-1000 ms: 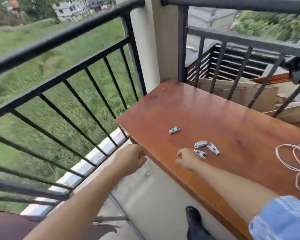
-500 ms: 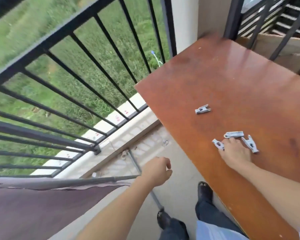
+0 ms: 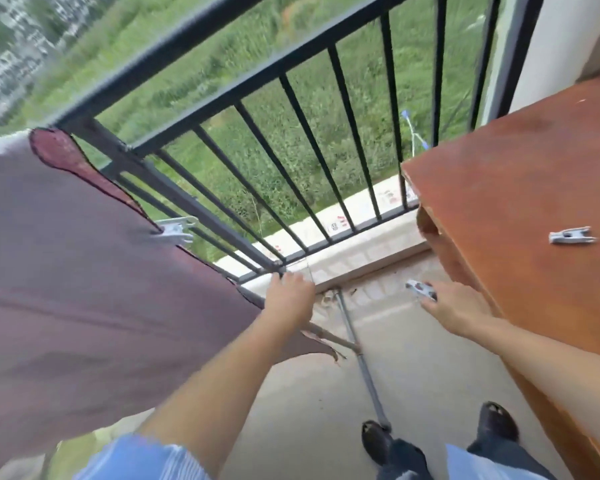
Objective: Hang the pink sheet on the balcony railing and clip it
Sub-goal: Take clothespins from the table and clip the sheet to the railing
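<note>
Your right hand [image 3: 456, 311] has now lifted off the table [image 3: 520, 188] holding one clip [image 3: 420, 289], while your left hand [image 3: 289, 299], half closed, reaches the pink sheet [image 3: 84, 289] already hanging on the railing [image 3: 222, 95], so another clipping can follow.

Dusty pink sheet [image 3: 84, 289], black railing [image 3: 291, 64], reddish-brown table [image 3: 534, 174], pale grey clip [image 3: 570, 235], blue striped sleeves [image 3: 136, 459]

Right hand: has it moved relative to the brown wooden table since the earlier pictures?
Yes. The right hand has left the brown wooden table, carrying a grey clothes peg leftward over the floor, towards the railing.
</note>
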`<move>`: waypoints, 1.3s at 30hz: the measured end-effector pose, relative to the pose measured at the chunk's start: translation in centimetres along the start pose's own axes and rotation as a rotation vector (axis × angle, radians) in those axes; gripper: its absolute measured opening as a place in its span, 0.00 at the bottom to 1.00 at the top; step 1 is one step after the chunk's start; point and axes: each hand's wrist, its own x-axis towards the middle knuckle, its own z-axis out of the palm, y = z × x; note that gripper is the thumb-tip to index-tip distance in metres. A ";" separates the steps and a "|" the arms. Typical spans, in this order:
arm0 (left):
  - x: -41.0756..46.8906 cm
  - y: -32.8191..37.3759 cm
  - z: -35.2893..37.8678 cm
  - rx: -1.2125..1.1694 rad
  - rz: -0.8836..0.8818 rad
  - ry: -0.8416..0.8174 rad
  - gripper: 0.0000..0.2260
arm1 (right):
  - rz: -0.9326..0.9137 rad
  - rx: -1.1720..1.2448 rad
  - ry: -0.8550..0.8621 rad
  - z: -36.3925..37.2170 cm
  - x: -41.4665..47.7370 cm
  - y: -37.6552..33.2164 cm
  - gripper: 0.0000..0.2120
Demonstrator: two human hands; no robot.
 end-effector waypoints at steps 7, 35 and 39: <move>0.7 -7.9 -0.5 0.202 -0.048 -0.307 0.15 | -0.006 0.058 -0.036 5.1 -2.9 -5.5 0.09; 0.1 -9.8 -6.8 -0.031 -0.241 -0.004 0.10 | -0.293 0.053 -0.076 -3.4 4.2 -8.5 0.09; 1.1 -9.2 -6.9 0.007 -0.240 -0.029 0.09 | -0.263 0.037 -0.103 -3.4 5.3 -7.0 0.11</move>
